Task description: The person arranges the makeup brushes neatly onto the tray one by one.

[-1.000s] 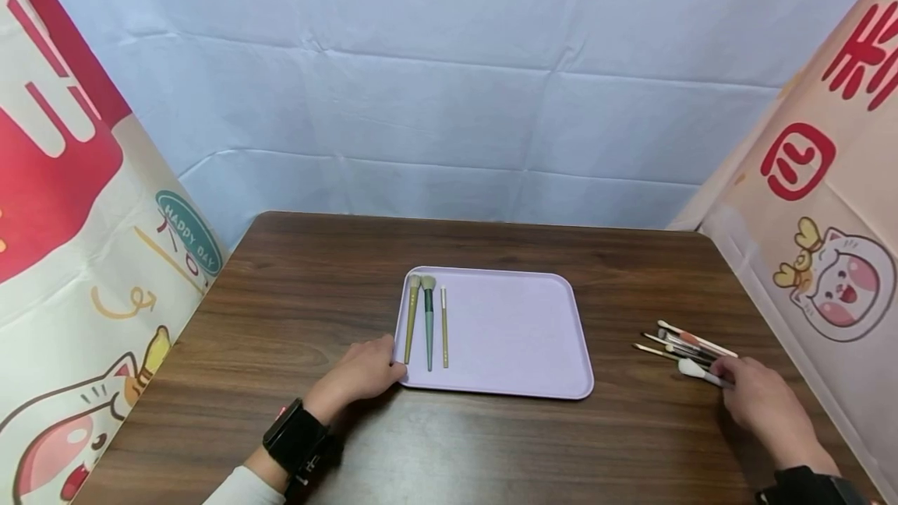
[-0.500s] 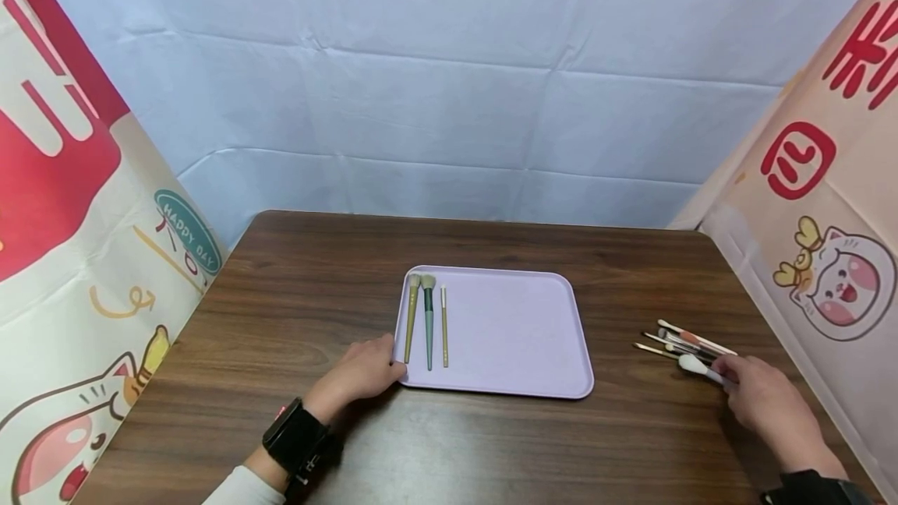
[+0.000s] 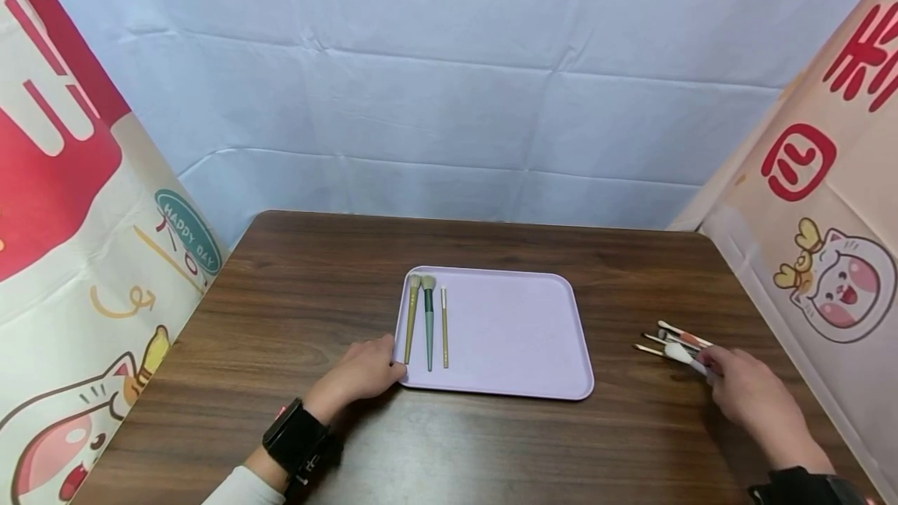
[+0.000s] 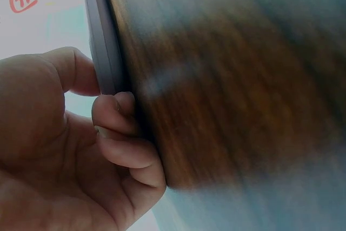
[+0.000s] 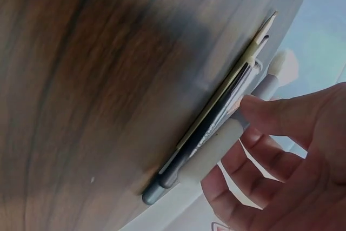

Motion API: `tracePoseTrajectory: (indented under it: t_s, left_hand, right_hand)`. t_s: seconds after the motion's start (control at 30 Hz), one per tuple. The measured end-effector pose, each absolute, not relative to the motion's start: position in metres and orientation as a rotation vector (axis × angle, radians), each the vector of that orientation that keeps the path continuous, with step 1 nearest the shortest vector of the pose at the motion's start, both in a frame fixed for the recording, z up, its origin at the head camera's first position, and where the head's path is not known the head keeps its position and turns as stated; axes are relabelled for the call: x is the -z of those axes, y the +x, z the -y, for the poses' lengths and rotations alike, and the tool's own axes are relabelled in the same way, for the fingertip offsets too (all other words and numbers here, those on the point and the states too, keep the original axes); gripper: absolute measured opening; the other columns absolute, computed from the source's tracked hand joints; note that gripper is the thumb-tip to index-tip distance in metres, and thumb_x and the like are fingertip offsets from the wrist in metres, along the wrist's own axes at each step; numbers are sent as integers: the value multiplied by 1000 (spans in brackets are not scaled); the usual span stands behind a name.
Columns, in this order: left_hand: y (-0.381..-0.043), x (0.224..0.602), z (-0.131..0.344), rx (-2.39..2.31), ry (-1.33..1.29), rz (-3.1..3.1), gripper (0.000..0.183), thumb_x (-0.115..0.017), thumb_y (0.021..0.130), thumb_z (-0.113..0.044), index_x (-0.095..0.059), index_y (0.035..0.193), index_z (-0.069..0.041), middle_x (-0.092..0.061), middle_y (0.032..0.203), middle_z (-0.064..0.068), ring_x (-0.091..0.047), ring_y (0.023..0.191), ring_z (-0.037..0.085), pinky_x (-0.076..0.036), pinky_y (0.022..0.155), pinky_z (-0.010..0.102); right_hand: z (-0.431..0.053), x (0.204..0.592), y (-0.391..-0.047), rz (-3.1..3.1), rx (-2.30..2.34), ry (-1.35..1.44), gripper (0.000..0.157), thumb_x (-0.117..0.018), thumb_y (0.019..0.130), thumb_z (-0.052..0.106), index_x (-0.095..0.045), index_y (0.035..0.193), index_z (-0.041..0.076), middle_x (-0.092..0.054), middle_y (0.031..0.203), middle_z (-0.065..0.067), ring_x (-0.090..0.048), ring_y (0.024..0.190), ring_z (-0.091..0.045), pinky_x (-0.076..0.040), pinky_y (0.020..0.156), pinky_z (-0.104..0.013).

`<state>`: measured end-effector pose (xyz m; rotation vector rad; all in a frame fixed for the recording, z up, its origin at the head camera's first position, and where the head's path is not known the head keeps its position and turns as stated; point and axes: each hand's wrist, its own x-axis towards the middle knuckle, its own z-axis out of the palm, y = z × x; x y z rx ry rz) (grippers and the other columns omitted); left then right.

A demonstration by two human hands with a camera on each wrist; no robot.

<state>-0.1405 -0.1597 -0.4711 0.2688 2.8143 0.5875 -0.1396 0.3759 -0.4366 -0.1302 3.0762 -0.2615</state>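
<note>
My left hand [image 3: 361, 369] pinches the near left corner of a lilac tray [image 3: 515, 333], thumb above and fingers curled beneath in the left wrist view. Three makeup brushes lie side by side at the tray's left: an olive-handled one [image 3: 411, 326], a green-handled one [image 3: 429, 333] and a thin one with a pale tip [image 3: 445, 333]. At the right, my right hand [image 3: 758, 404] pinches a white-headed makeup brush [image 3: 677, 352] between thumb and fingers. Its pale handle [image 5: 213, 152] shows in the right wrist view, close over a pile of thin brushes [image 5: 211, 120].
The wooden table [image 3: 316, 271] holds the tray at its middle. A pale cloth [image 3: 435, 100] hangs behind its far edge. Printed banners flank it, one on the left [image 3: 91, 256] and one on the right [image 3: 814, 178].
My right hand has moved a little left and away from me, and the white-headed brush now overlaps the pile in the head view. My left hand and the tray have stayed put.
</note>
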Motion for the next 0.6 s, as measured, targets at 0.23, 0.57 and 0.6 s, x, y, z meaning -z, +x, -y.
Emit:
tracePoseTrajectory:
  t_s: [0.23, 0.57, 0.6]
  left_hand:
    - [-141, 472, 160, -595, 258, -2809, 23, -64, 88, -23, -58, 99, -4, -60, 84, 5, -51, 70, 21, -45, 67, 40]
    - [-141, 472, 160, -595, 249, -2806, 24, -65, 88, -24, -58, 100, -5, -60, 85, 5, -52, 71, 21, -46, 67, 40]
    - [-141, 472, 160, -594, 247, -2805, 24, -65, 88, -24, -58, 100, -5, -60, 85, 5, -52, 71, 21, -46, 67, 41]
  right_hand:
    - [-368, 435, -142, -3054, 289, -114, 19, -63, 85, -2, -62, 104, -2, -60, 89, -23, -60, 82, -46, -46, 71, -60]
    - [-351, 434, -145, -3085, 274, -159, 20, -66, 85, 1, -64, 106, 2, -61, 91, -24, -61, 84, -46, -44, 68, -61]
    - [-349, 434, -145, -3089, 271, -177, 20, -67, 85, 1, -64, 105, 1, -61, 91, -24, -61, 87, -48, -45, 69, -62]
